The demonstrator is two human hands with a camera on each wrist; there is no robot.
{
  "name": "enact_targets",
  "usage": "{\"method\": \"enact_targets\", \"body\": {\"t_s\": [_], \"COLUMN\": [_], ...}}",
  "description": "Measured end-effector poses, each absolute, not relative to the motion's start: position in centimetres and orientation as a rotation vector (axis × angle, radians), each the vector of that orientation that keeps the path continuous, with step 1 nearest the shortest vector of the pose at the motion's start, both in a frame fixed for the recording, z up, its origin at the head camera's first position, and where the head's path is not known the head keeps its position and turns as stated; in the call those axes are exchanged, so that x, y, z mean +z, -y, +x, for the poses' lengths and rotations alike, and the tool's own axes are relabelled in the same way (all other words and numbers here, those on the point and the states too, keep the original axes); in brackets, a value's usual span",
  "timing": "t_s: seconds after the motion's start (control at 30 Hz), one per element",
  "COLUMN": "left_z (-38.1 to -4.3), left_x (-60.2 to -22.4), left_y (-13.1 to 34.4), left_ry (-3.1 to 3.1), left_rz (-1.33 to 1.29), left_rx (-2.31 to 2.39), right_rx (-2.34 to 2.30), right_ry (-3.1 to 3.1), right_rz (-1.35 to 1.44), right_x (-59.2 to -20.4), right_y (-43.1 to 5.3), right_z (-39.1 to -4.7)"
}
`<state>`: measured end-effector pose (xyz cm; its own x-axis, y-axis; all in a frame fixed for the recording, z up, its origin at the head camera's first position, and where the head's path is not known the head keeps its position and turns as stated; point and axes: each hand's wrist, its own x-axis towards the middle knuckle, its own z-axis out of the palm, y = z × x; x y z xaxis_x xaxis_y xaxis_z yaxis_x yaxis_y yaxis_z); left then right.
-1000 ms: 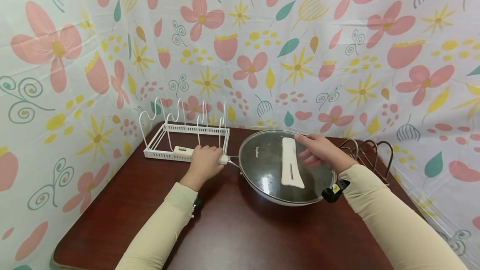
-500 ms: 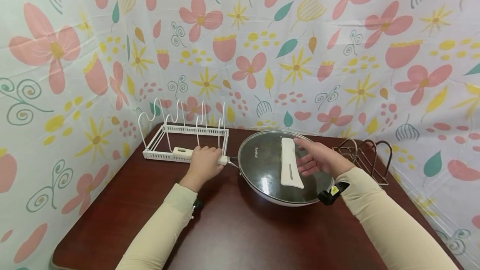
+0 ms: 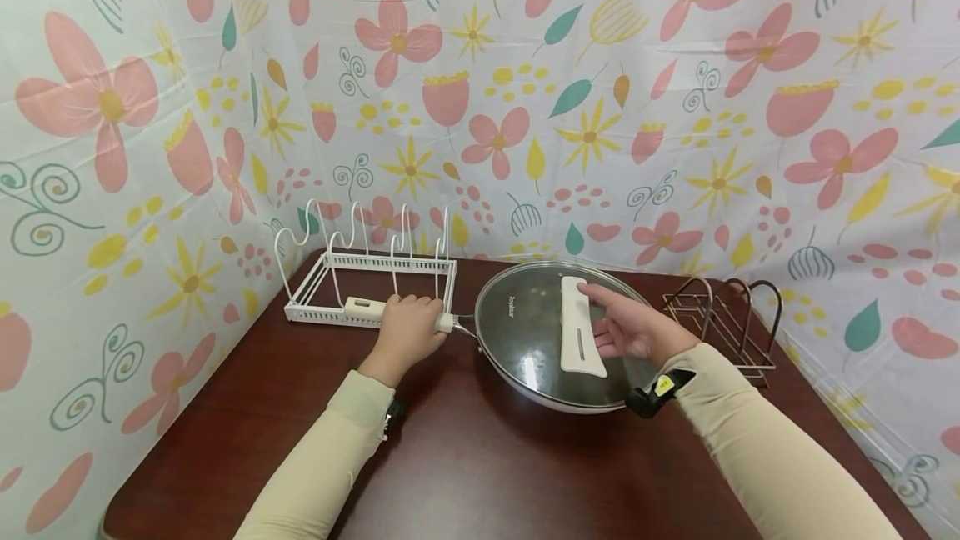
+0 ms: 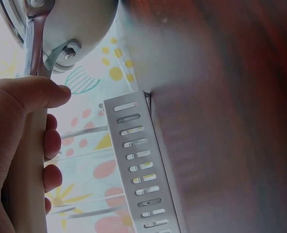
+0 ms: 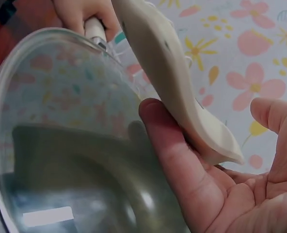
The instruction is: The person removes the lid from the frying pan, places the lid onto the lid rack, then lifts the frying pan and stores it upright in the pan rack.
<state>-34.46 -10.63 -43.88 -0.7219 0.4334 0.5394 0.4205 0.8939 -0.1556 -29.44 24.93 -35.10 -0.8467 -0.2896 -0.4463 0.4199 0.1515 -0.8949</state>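
Observation:
A light-coloured wok (image 3: 558,404) with a long cream handle (image 3: 364,309) stands on the table, covered by a glass lid (image 3: 517,348). My left hand (image 3: 408,330) grips the wok's handle, fingers wrapped round it in the left wrist view. Over the lid is my right hand (image 3: 633,328), beside the cream lid handle (image 3: 577,332). In the right wrist view its fingers reach beneath that lid handle (image 5: 167,63), and the thumb stands apart from it. The fingertips are partly hidden behind the lid handle.
Behind the wok's handle sits a white wire rack (image 3: 300,312) with upright loops. A bronze wire rack (image 3: 742,327) stands at the right, near my right forearm. Flowered cloth (image 3: 495,57) hangs behind the dark red table (image 3: 465,473).
My right hand has shifted slightly down and left, its fingers now reaching under the lid handle. My left hand stays on the wok's handle, and the wok has not moved.

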Motion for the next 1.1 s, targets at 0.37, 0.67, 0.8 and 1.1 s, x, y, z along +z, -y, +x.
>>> {"method": "enact_targets", "body": {"t_s": [0.37,0.67,0.8,1.1], "left_z": [-34.2,-34.1,-34.0,-34.2], "left_x": [-43.6,-43.8,-43.7,-44.0], "left_y": [10.5,10.5,10.6,10.6], "left_ry": [2.488,2.468,2.449,2.448], "left_rz": [-0.61,-0.607,-0.604,-0.616], "left_rx": [0.024,0.035,0.04,0.033], "right_rx": [-1.956,-2.07,-2.117,-2.262], "right_ry": [-1.577,-1.201,-1.098,-1.045], "right_rz": [0.094,-0.031,-0.052,0.08], "right_x": [-35.7,-36.2,-36.2,-36.5], "right_y": [-24.4,-24.8,-24.6,-23.5], "right_z": [-29.1,-28.6,-28.2,-27.2]}}
